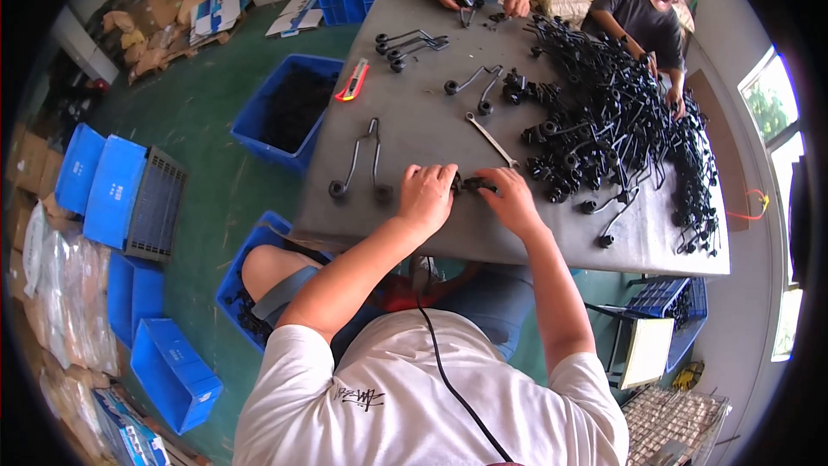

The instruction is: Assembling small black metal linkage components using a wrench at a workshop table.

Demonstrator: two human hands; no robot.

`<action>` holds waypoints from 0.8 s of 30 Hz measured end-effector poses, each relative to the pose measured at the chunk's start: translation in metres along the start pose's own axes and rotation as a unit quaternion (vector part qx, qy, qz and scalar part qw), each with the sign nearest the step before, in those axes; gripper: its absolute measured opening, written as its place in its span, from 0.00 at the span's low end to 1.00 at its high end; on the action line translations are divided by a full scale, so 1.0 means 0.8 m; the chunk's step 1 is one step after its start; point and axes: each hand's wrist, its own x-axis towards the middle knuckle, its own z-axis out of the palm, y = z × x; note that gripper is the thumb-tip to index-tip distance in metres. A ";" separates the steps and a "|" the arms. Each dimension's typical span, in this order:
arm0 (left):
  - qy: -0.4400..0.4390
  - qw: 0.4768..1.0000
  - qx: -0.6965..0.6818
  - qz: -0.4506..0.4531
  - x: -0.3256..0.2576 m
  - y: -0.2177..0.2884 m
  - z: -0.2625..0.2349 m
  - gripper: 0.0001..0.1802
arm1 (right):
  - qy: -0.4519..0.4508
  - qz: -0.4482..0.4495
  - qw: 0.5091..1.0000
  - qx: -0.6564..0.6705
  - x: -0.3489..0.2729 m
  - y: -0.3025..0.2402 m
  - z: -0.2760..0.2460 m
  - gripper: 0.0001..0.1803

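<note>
Near the front edge of the grey table (405, 103), my left hand (428, 198) is closed with its fingertips on a small black part (457, 182). Close on its right, my right hand (514, 202) pinches another small black piece (479, 183). The two pieces nearly meet; whether they are joined I cannot tell. A bent metal rod with black round ends (352, 160) lies left of my left hand. An open-ended wrench (492, 140) rests just beyond my right hand. Further off sits another bent rod (473, 82).
A large heap of black rod parts (604, 112) covers the table's right side. A red utility knife (352, 80) lies near the left edge, beside more bent rods (412, 47). Two people work across the table. Blue crates (250, 131) with black parts stand by the left edge.
</note>
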 end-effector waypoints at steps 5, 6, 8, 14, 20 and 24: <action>0.109 0.991 -0.052 0.056 -0.017 -0.019 -0.044 0.32 | 0.101 -0.024 0.994 -0.046 0.010 -0.055 -0.001 0.23; 0.147 0.988 -0.034 0.029 -0.019 -0.028 -0.053 0.31 | 0.047 -0.002 0.997 -0.067 0.012 -0.063 0.004 0.23; 0.207 0.978 0.012 -0.024 -0.026 -0.047 -0.067 0.31 | 0.031 0.041 0.998 -0.030 0.013 -0.061 0.022 0.23; 0.199 0.964 0.092 -0.149 -0.059 -0.117 -0.075 0.30 | 0.011 0.122 0.991 0.043 0.026 -0.089 0.027 0.21; 0.116 0.970 -0.025 -0.214 -0.073 -0.128 -0.073 0.18 | -0.013 0.111 0.991 0.070 0.034 -0.067 0.036 0.19; 0.118 0.953 -0.172 -0.220 -0.074 -0.111 -0.064 0.17 | 0.050 0.119 0.976 0.174 0.041 -0.080 0.035 0.19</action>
